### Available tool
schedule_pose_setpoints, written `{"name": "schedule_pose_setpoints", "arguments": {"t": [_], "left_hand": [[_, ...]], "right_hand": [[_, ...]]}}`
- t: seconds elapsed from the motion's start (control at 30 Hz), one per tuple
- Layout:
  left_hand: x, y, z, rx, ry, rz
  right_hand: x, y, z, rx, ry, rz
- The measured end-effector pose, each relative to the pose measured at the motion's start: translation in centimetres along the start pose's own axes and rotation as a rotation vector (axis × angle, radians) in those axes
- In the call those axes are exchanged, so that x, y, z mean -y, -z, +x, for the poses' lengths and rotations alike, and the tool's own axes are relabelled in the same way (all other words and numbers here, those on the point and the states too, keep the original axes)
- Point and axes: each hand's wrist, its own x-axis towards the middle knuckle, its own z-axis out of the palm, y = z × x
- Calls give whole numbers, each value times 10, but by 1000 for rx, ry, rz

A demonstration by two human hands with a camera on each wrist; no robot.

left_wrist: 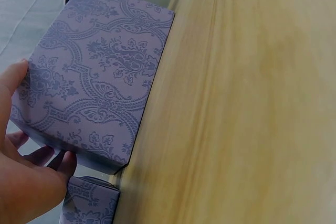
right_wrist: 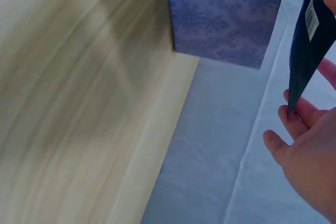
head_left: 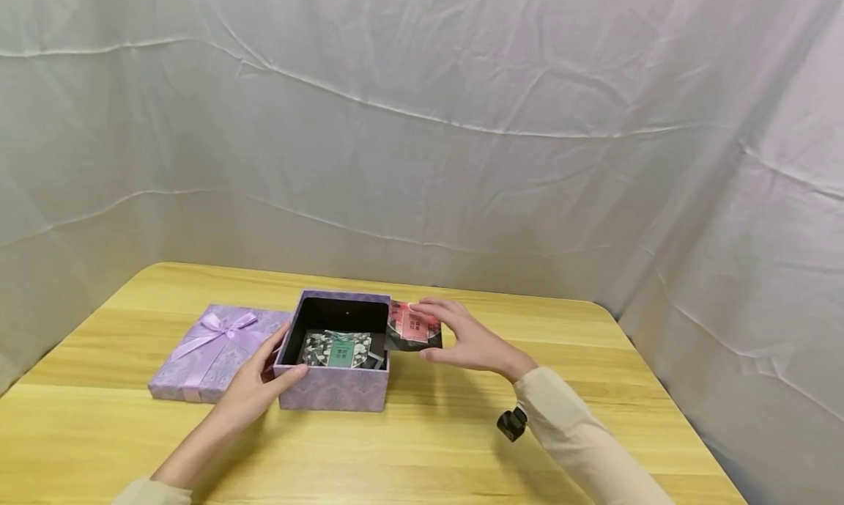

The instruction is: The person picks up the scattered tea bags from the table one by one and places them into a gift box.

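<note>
A lidless purple patterned gift box (head_left: 333,389) stands on the table, its inside black. My left hand (head_left: 249,389) grips its near left corner, thumb over the front rim and fingers at the left wall. In the left wrist view that hand (left_wrist: 32,182) holds the patterned box (left_wrist: 94,72) by one end. Inside lies a dark sachet with a green label (head_left: 339,349). At the right rim, my right hand (head_left: 471,336) holds a flat sachet with a red label (head_left: 414,327) by its edges. A barcode shows on this sachet's dark back (right_wrist: 312,20) in the right wrist view.
Left of the box lies its purple lid (head_left: 220,355) with a ribbon bow, flat on the wooden table (head_left: 409,461). Pale cloth (head_left: 422,160) hangs behind and along the sides. A small black device (head_left: 511,423) is strapped at my right wrist.
</note>
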Motion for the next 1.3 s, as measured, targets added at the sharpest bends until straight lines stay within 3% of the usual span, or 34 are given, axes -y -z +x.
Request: {"name": "schedule_pose_setpoints", "arguments": {"t": [0.4,0.73,1.03,1.3], "left_hand": [[-1,-2,0,-1,-16,-15],[-2,1,0,-3,-20,31],[-1,2,-2,7,9,35],[-1,3,-1,7,-6,34]], "right_hand": [[20,1,22,36,30,-44],[34,-3,44,105,35,-105],[46,-7,61,129,30,-80],[52,-10,76,139,19,-56]]}}
